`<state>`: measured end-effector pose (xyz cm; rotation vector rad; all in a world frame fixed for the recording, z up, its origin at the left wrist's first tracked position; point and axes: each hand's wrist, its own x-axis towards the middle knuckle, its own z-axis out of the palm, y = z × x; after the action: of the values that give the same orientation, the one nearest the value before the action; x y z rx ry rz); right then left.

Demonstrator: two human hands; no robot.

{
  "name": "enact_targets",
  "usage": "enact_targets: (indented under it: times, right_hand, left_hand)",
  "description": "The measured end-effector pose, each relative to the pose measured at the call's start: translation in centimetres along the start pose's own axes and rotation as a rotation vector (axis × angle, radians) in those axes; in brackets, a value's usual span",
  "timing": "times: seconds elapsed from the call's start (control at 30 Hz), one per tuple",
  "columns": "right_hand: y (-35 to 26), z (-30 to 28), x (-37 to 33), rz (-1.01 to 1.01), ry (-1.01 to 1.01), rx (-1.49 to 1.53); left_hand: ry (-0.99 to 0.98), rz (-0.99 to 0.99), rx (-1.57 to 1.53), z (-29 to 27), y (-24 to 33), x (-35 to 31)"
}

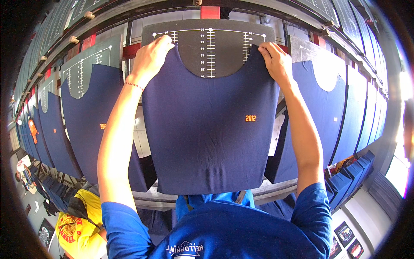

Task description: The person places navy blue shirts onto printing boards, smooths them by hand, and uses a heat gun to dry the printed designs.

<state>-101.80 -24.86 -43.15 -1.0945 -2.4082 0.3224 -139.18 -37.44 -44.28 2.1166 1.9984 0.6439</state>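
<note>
A navy T-shirt piece (211, 138) with a wide scooped neckline and a small orange print lies over a dark board (189, 43) marked with white scales. Its far left shoulder corner is pinched by my left hand (153, 58), fingers closed at the board's edge. At the opposite corner my right hand (278, 62) also pinches the cloth between thumb and fingers. The fabric spans flat between both hands, with faint wrinkles low in the middle. What lies under the cloth is hidden.
Similar boards carrying navy shirt pieces stand on the left (92, 116) and right (317, 112). A metal rail (241, 6) runs behind the boards. An orange tool (32, 129) rests far left. A person in a yellow shirt (79, 224) is at the lower left.
</note>
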Motion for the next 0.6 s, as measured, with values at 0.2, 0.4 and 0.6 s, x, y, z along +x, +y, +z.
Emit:
enact_targets:
  times: [0.2,0.4,0.6]
  right_hand:
    - [0.00,-0.01,-0.06,-0.022,0.000,-0.032]
    - [-0.13,0.01,-0.12,-0.023,0.021,-0.042]
    - [-0.85,-0.50,-0.06,0.020,0.087,-0.101]
  left_hand:
    - [-0.012,-0.009,0.025,0.11,0.05,0.10]
    - [0.003,-0.009,0.005,0.15,-0.11,-0.06]
    - [0.068,-0.023,0.220,0.26,0.81,-0.42]
